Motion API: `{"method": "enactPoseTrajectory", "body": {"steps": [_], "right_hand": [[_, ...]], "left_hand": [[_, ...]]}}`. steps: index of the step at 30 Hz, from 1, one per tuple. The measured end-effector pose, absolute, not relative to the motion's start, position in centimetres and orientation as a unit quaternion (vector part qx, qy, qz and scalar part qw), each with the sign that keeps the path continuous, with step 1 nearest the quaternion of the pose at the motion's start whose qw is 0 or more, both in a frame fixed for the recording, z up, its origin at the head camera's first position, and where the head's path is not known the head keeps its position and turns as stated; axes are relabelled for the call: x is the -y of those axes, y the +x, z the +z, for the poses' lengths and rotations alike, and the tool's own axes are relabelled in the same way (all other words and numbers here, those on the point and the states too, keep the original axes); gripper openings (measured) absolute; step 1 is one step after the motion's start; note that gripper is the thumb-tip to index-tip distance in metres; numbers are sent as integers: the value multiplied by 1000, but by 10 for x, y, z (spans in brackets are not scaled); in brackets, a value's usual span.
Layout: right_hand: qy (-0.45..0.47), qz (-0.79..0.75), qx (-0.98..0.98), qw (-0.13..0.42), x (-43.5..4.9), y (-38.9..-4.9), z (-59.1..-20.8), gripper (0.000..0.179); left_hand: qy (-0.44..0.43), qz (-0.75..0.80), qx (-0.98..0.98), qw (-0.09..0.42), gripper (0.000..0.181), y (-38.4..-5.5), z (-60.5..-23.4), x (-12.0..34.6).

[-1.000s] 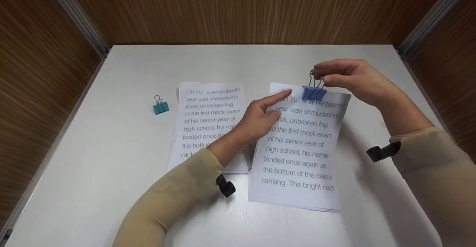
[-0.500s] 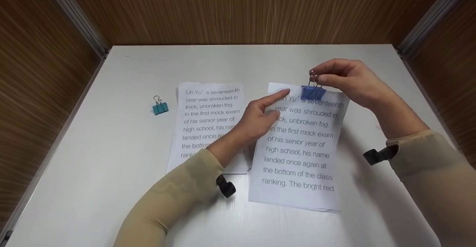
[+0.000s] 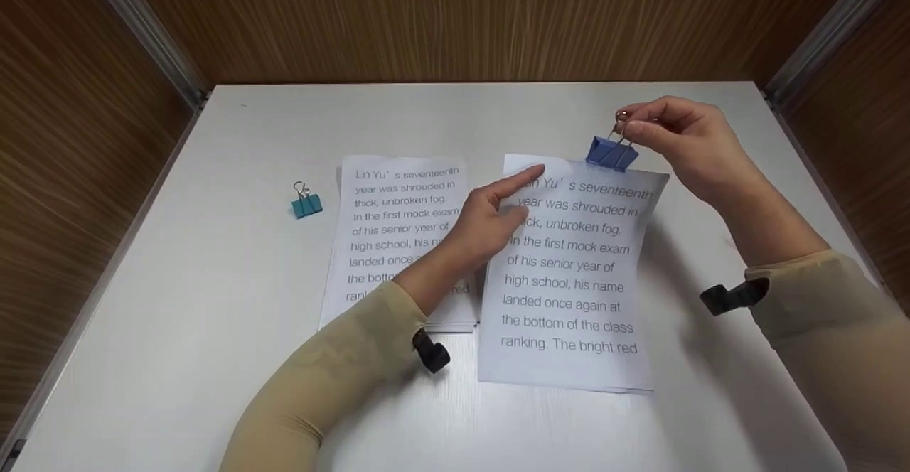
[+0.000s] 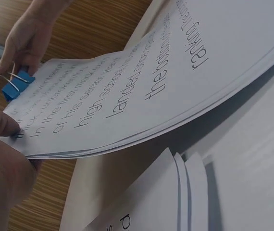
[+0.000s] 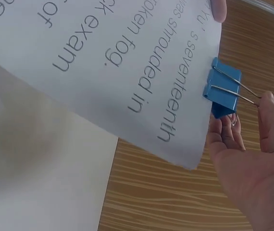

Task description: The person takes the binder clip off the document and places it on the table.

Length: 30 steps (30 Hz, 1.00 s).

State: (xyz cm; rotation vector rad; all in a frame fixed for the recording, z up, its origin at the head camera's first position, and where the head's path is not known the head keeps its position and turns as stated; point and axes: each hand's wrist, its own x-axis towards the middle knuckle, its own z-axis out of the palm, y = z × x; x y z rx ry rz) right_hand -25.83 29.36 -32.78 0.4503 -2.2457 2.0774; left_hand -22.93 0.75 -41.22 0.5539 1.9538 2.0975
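My left hand (image 3: 490, 224) holds a stack of printed sheets (image 3: 569, 294) by its left side, with thumb and fingers around the edge. The sheets are raised off the table at the top, as the left wrist view shows. A blue binder clip (image 3: 611, 153) sits at the top edge of this stack, right of its middle. My right hand (image 3: 700, 141) pinches the clip's wire handles (image 5: 235, 86) between thumb and fingers. In the right wrist view the clip's mouth meets the paper edge; whether any sheet is inside it I cannot tell.
A second stack of printed sheets (image 3: 398, 209) lies flat to the left, partly under my left forearm. Farther left a teal binder clip (image 3: 307, 206) rests on the white table (image 3: 178, 301). Wood-grained panels (image 3: 455, 24) border the table at the back and sides.
The blue clip has moved up and right with my right hand, from overlapping the page to its top edge. The held sheets have shifted slightly up and left.
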Motion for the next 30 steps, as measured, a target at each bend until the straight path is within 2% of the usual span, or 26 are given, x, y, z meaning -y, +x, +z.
{"method": "enactPoseTrajectory", "body": {"steps": [5,11,22,30], "right_hand": [[112,672,729,62,-302,-256,-326,26],[81,683,721,83,-317,-254,-330,23],[-4,598,801,31,-353,-244,-356,41],[-27,564,825,10,-366,-239,-383,46]], "left_hand": [[184,710,-672,101,60,-234,-419,-4],[143,706,-686,99,61,-243,-426,0],[92,687,-714,98,62,-266,-437,8],[62,674,-730,98,62,-276,-443,4]]}}
